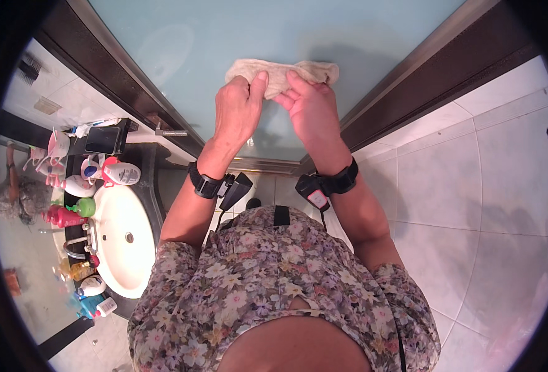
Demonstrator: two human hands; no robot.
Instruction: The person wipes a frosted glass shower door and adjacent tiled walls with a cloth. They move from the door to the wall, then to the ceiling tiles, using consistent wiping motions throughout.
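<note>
A folded off-white cloth (274, 69) is held up in front of a pale blue glass panel (209, 42) in a dark frame. My left hand (241, 104) grips its left part, thumb on top. My right hand (312, 104) pinches the cloth farther right between thumb and fingers, with some fingers curled beneath it. The two hands are close but apart. Each wrist wears a black strap with a small device. Whether the cloth touches the glass cannot be told.
To the left, a white washbasin (130, 260) with a metal faucet (76, 247) is set in a dark counter beside a mirror. Several bottles line it, including a green one (87, 207). A phone (103, 139) lies on a shelf. A metal handle (174, 133) projects from the frame. Tiled wall stands right.
</note>
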